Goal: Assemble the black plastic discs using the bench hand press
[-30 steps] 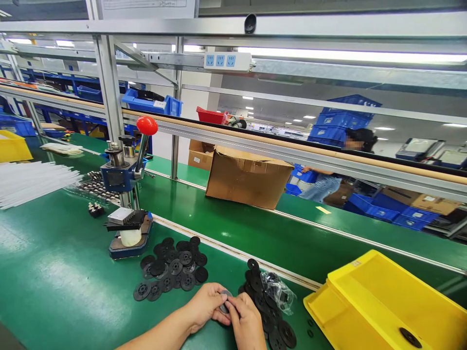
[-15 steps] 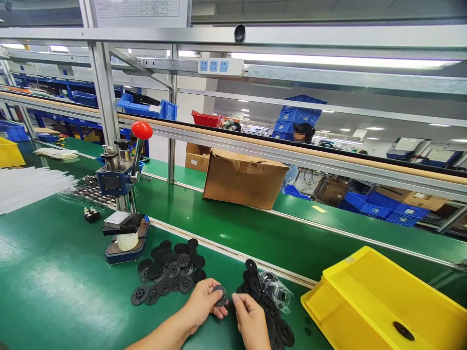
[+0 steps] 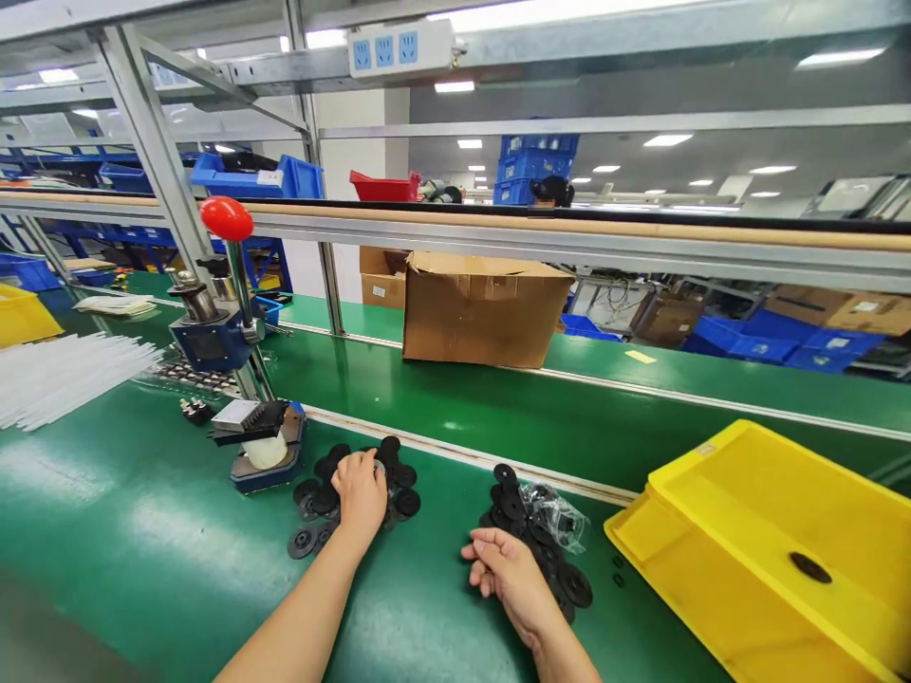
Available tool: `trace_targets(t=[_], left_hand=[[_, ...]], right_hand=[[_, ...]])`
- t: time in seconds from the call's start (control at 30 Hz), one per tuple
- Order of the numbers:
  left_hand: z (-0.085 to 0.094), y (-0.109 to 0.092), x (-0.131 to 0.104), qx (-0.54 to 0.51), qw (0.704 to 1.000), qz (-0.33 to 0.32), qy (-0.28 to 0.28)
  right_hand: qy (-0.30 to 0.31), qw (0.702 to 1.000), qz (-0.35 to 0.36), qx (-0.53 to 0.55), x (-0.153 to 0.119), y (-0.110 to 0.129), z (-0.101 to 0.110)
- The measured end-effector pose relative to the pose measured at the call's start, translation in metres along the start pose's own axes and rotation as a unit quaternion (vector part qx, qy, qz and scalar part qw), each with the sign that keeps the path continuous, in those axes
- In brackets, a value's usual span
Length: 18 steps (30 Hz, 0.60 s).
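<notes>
My left hand (image 3: 362, 493) reaches over a loose pile of black discs (image 3: 303, 542) left of centre. Its fingers curl down at the discs, and the fingertips are partly hidden, so I cannot make out a disc in them. At the edge of a second heap of black discs (image 3: 573, 584), my right hand (image 3: 502, 567) hovers palm inward with its fingers loosely bent and apart, holding nothing that I can see. A crumpled clear plastic bag (image 3: 559, 517) lies on that heap.
A hand press (image 3: 212, 341) with a red knob stands at the left. The yellow bin (image 3: 701, 550) at the right holds one black disc. Behind are a cardboard box (image 3: 484, 313) and a metal rail (image 3: 455, 228). White strips (image 3: 71, 375) lie far left.
My left hand has moved left from the centre onto the disc pile; the black disc it held is no longer visible. My right hand has opened somewhat. The view has shifted.
</notes>
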<state>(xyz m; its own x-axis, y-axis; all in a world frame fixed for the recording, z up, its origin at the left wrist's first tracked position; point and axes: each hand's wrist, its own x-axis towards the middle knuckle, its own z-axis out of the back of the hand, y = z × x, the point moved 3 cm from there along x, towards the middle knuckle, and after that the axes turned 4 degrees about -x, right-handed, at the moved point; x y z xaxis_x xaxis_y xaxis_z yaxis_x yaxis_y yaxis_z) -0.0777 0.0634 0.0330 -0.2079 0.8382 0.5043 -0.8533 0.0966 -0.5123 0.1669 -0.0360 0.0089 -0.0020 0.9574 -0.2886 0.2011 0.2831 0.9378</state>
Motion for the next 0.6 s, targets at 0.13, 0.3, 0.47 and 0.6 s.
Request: trace_targets(t=[0.13,0.3,0.47,0.6], left_hand=[[-0.006,-0.03,-0.029,-0.071,0.992,-0.108,-0.016],[-0.038,-0.092,-0.09,-0.155,0.908,-0.295,0.255],[-0.052,-0.117,-0.101,-0.135,0.87,-0.28,0.383],[-0.043,-0.111,-0.099,-0.136,0.89,-0.239,0.364]], right_hand=[[-0.04,0.999,0.025,-0.005,0.003,0.004,0.012],[-0.114,0.991,0.073,0.002,0.004,0.014,0.03],[-0.165,0.981,0.106,0.005,0.008,0.013,0.044],[-0.176,0.978,0.114,-0.018,0.012,0.009,0.045]])
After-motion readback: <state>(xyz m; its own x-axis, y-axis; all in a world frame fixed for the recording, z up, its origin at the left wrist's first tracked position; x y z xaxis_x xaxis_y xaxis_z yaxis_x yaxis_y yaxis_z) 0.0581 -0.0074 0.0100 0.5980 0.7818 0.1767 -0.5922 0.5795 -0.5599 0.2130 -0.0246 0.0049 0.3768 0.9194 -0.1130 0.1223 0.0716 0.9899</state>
